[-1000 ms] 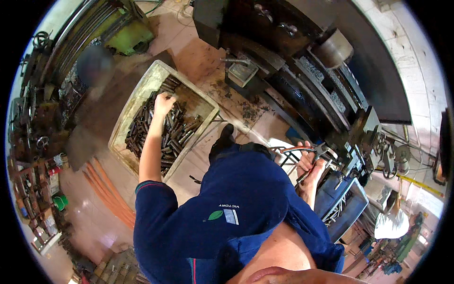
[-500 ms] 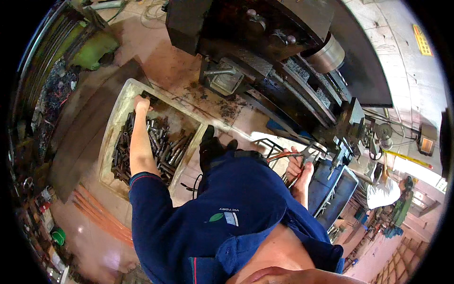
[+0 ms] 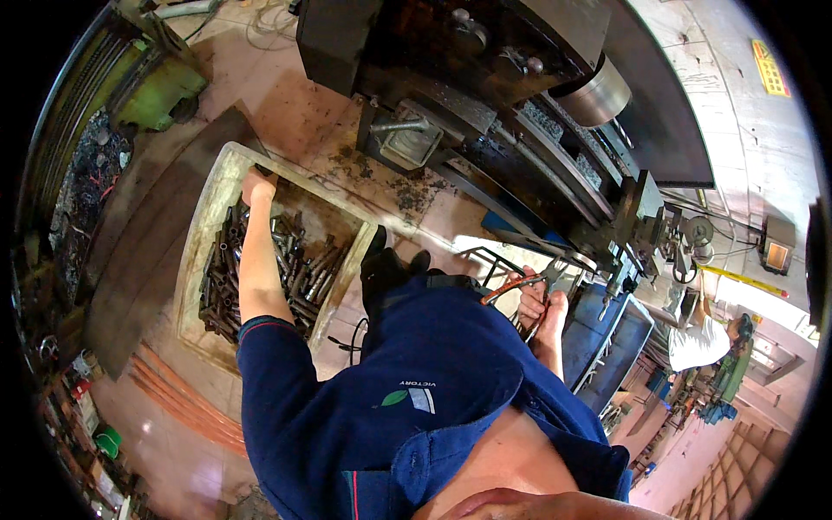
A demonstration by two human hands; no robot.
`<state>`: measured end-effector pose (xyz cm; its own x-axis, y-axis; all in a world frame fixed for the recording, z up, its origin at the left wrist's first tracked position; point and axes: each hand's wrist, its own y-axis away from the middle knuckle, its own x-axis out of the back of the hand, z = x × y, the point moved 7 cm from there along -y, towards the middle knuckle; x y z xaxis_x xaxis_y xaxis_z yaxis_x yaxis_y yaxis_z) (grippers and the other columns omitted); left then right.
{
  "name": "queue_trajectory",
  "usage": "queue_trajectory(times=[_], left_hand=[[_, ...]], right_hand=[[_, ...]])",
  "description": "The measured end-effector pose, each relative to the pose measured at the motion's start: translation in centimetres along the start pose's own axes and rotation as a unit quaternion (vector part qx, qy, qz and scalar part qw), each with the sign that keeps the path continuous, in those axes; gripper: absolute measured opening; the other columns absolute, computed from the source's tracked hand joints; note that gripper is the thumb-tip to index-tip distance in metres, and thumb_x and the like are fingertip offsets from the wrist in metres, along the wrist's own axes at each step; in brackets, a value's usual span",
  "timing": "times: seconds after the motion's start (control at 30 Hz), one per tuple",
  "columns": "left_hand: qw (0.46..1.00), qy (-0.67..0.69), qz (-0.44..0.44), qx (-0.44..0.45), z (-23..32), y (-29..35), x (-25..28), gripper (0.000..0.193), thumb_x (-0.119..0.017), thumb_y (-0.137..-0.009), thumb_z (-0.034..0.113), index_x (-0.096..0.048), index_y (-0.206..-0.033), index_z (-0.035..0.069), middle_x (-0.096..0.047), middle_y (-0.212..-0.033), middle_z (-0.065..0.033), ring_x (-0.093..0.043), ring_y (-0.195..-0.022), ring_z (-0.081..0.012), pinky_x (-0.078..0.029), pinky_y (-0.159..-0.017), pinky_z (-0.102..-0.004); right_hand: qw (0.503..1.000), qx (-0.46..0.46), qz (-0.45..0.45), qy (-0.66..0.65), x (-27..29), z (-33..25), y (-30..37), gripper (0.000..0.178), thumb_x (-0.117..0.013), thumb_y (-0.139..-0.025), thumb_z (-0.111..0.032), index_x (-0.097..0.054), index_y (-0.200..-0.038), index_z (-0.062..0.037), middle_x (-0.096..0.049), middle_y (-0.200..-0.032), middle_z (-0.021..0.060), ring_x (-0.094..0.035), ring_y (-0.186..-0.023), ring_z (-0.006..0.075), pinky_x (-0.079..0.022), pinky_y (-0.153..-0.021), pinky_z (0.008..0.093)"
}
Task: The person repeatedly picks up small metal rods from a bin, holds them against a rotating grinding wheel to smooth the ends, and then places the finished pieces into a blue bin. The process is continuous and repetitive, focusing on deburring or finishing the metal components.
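My left arm reaches into a pale, grimy plastic crate (image 3: 204, 195) on the floor. My left hand (image 3: 258, 185) is bent down in its far left corner, beside a dark metal piece; its fingers are mostly hidden, so their grip does not show. Many short dark metal tubes and rods (image 3: 299, 282) lie heaped in the crate, closer to me than that hand. At my right side, my right hand (image 3: 544, 314) is closed on pliers with red-orange handles (image 3: 511, 288), their jaws pointing away toward the machine.
A large dark lathe (image 3: 485, 121) stands ahead, with metal chips on it. A blue tray (image 3: 628, 338) is right of my right hand. Copper-coloured bars (image 3: 182, 399) lie on the floor at left. A person in a white shirt (image 3: 698, 345) is far right.
My left hand has sunk a little into the crate's corner, its fingers now less visible. My right hand has turned the pliers slightly, tilting their handles.
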<state>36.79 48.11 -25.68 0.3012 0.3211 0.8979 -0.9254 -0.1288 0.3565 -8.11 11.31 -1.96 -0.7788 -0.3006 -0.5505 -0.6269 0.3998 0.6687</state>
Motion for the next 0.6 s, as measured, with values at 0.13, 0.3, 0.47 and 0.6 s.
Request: queue_trajectory(times=[0.13, 0.3, 0.47, 0.6], left_hand=[[0.998, 0.038, 0.051, -0.021, 0.3, 2.1, 0.5, 0.04, -0.065, -0.074, 0.031, -0.058, -0.102, 0.005, -0.061, -0.102, -0.0183, -0.057, -0.097, -0.0339, -0.047, -0.078, -0.0428], [0.987, 0.038, 0.134, -0.076, 1.0, 6.0, 3.5, 0.031, -0.067, -0.07, 0.03, -0.062, -0.084, 0.002, -0.063, -0.082, -0.0197, -0.06, -0.082, -0.0361, -0.048, -0.073, -0.0418], [0.926, 0.362, 0.089, -0.067, -1.2, 11.1, 8.8, 0.029, -0.065, -0.075, 0.02, -0.057, -0.078, -0.007, -0.062, -0.063, -0.0146, -0.06, -0.048, -0.0163, -0.048, -0.049, -0.0288], [0.801, 0.591, 0.046, -0.079, -0.2, 18.0, 15.1, 0.026, -0.065, -0.078, 0.014, -0.054, -0.093, -0.004, -0.059, -0.063, -0.0101, -0.056, -0.044, -0.0162, -0.04, -0.04, -0.0242]], right_hand=[[1.0, 0.007, -0.005, -0.013, 1.5, -0.2, 0.1, 0.067, -0.062, -0.074, -0.035, -0.038, -0.122, 0.0054, -0.045, -0.077, 0.0005, -0.031, -0.047, 0.0016, -0.029, -0.042, 0.0145], [1.0, 0.003, 0.007, 0.016, 1.7, -0.9, -0.1, 0.066, -0.059, -0.076, -0.034, -0.037, -0.122, 0.007, -0.037, -0.069, -0.0028, -0.03, -0.047, 0.0014, -0.029, -0.043, 0.0146], [0.998, -0.001, -0.061, 0.015, 2.1, -1.9, -1.0, 0.064, -0.058, -0.075, -0.033, -0.038, -0.122, 0.0069, -0.043, -0.074, 0.0003, -0.03, -0.047, 0.0012, -0.029, -0.041, 0.0143], [0.994, -0.055, -0.092, -0.028, 1.6, -2.3, -1.8, 0.054, -0.053, -0.072, -0.02, -0.042, -0.12, 0.0023, -0.05, -0.11, 0.0227, -0.031, -0.044, 0.005, -0.03, -0.038, 0.0163]])
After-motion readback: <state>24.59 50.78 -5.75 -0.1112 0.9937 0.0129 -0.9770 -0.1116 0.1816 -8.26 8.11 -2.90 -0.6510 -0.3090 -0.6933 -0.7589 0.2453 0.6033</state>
